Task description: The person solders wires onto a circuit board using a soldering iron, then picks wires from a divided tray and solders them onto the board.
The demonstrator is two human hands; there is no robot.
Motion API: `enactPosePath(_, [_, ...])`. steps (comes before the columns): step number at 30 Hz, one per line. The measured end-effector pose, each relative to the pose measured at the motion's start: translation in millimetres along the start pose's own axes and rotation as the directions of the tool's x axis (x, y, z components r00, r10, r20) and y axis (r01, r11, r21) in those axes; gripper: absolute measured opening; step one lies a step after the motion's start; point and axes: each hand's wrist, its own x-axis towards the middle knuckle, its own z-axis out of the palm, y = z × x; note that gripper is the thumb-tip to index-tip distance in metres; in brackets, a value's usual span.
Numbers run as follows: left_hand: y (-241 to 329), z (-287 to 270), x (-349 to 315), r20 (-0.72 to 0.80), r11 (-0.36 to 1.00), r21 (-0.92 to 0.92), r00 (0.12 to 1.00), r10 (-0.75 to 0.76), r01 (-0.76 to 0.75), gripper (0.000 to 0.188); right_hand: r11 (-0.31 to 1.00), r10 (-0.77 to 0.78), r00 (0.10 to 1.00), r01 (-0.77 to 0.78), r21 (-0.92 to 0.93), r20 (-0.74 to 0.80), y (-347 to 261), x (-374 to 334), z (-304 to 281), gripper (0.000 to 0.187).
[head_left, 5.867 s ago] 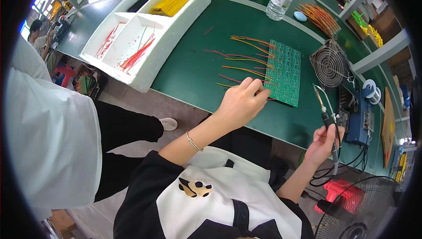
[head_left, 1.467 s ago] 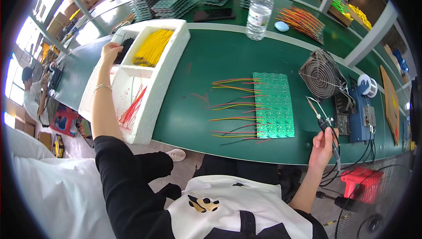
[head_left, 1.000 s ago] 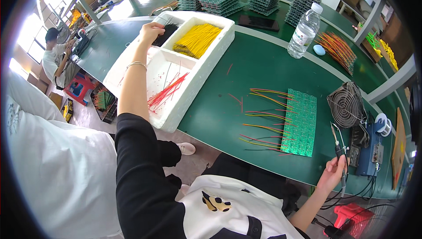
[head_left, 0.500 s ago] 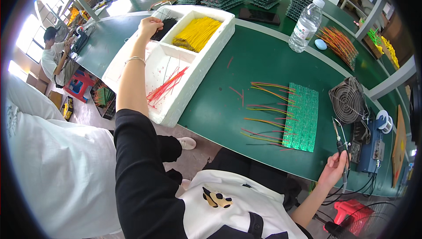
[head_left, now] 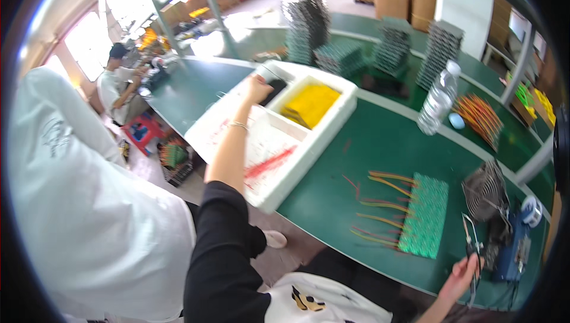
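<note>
My left hand is over the far compartment of a white foam tray, its fingers pinched beside a pile of black wires. A thin dark wire shows by the fingertips, though blur softens it. At the lower right, my right hand grips a soldering iron with its tip pointing up and away. Left of the iron lies a green circuit board panel. Red, yellow and dark wires stick out from its left edge.
Yellow wires and red wires fill other tray compartments. A water bottle, bundled wires, a fan, a solder spool and a blue soldering unit line the right. Board stacks stand behind; a person in white is close left.
The whole view has shifted, so everything sits lower and further right. My left hand stays at the black wires and my right hand still holds the soldering iron.
</note>
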Motion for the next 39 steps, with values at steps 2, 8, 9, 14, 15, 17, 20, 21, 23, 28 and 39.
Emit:
enactPosePath(2, [-28.2,-7.0,7.2,0.122,0.991,0.130,0.991,-0.047,0.031,0.038,1.000,0.003,1.000,-0.003,0.007,-0.018,7.8,1.0,-9.2,0.008])
enactPosePath(8, [6.3,-16.4,-3.9,0.173,0.944,0.329,0.985,-0.026,-0.033,0.025,0.993,0.103,0.995,-0.102,0.054,-0.008,-32.6,-12.6,33.9,0.017])
enactPosePath(9, [7.7,-17.4,-4.4,0.178,0.946,0.322,0.984,-0.021,-0.038,0.022,0.994,0.103,0.995,-0.102,0.050,-0.012,-32.3,-12.5,34.1,0.017])
enactPosePath(14, [4.9,-19.3,0.6,0.142,0.951,0.307,0.990,-0.010,-0.035,0.012,1.000,0.011,0.998,-0.011,0.000,-0.062,6.2,4.1,6.5,0.011])
enactPosePath(15, [4.7,-18.3,1.7,0.144,0.951,0.306,0.990,-0.008,-0.037,0.012,1.000,0.007,0.997,-0.007,-0.001,-0.081,6.0,3.9,8.0,0.011])
enactPosePath(17, [2.4,-16.3,2.5,0.135,0.949,0.314,0.990,-0.032,-0.012,0.012,1.000,0.007,0.997,-0.008,-0.008,-0.079,5.7,3.3,7.4,0.011])
enactPosePath(20, [2.0,-12.9,0.9,0.108,0.955,0.296,0.994,-0.022,-0.011,0.012,1.000,0.009,0.997,-0.009,-0.008,-0.071,2.9,2.4,8.8,0.011])
enactPosePath(21, [1.9,-13.2,1.0,0.112,0.956,0.293,0.994,-0.021,-0.012,0.012,1.000,0.009,0.998,-0.009,0.000,-0.065,1.8,1.6,9.3,0.011])
enactPosePath(23, [2.0,-15.1,1.2,0.094,0.960,0.281,0.995,-0.019,-0.008,0.012,1.000,0.014,1.000,-0.014,-0.009,-0.013,-0.8,0.6,6.9,0.010])
enactPosePath(28, [7.3,-17.6,-0.1,0.105,0.955,0.296,0.994,-0.039,0.006,0.012,0.999,0.012,0.995,-0.015,-0.028,-0.103,-15.1,-9.2,36.6,0.017])
enactPosePath(39, [13.5,-7.3,-1.4,0.127,0.956,0.290,0.992,0.003,-0.040,0.015,1.000,-0.004,0.998,0.004,-0.004,-0.061,-11.5,-9.5,16.9,0.006])
